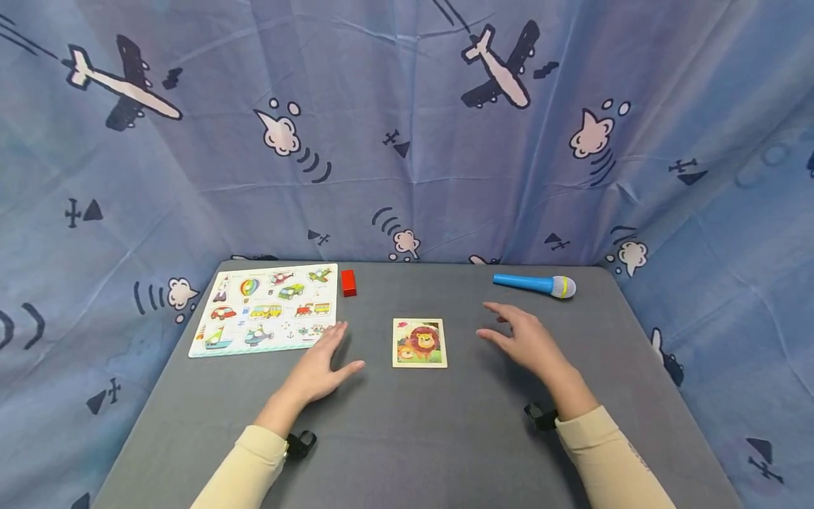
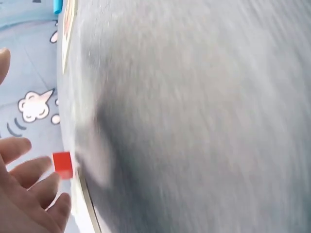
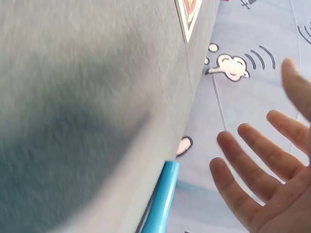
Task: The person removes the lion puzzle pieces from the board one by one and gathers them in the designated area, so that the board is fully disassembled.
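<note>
left hand [image 1: 315,375]: fingers wide, near picture board [image 1: 263,311] | right hand [image 1: 529,342]: fingers wide, near microphone [image 1: 534,284]

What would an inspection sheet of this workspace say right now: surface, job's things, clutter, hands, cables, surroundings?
Surface: flat grey table.
Job's things: white rectangular board printed with colourful vehicles, at left; red rectangular block, just right of it; small square lion picture with pale border, centre; blue-handled microphone with grey head and yellow ring, far right.
Clutter: nothing seen besides these.
Left hand: holds nothing; fingertips overlap the board's near right corner in the head view, contact unclear.
Right hand: holds nothing; right of the lion picture, nearer the person than the microphone.
Cables: nothing seen.
Surroundings: blue fabric curtain with aeroplane prints, behind and at both sides.
</note>
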Available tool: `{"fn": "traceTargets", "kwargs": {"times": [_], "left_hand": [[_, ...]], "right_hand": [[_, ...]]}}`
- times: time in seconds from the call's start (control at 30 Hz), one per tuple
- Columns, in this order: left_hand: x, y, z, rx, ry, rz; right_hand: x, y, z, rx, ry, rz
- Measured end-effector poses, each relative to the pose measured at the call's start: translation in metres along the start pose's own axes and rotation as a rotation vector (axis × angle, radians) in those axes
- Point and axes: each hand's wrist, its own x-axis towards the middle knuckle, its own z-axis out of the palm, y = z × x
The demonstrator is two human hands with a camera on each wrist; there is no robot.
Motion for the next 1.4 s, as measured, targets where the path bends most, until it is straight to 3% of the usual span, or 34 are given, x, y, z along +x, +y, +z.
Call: {"fn": "traceTargets", "kwargs": {"times": [0.33, 0.8, 1.17, 1.4], "left_hand": [[0.028, 0.021, 0.022, -0.035, -0.011, 0.003], [0.069, 0.042, 0.047, -0.07, 0.035, 0.035], [0.08, 0.045, 0.056, 0.012, 0.081, -0.025], [0.08, 0.047, 0.061, -0.016, 0.117, -0.07]], "right_hand": [[0.014, -0.02, 0.032, 0.122, 0.049, -0.05], [0.043, -0.059, 0.073, 0.157, -0.089, -0.042], [0.068, -0.074, 0.091, 0.156, -0.168, 0.005], [0.076, -0.076, 0.106, 0.092, -0.173, -0.017]]}}
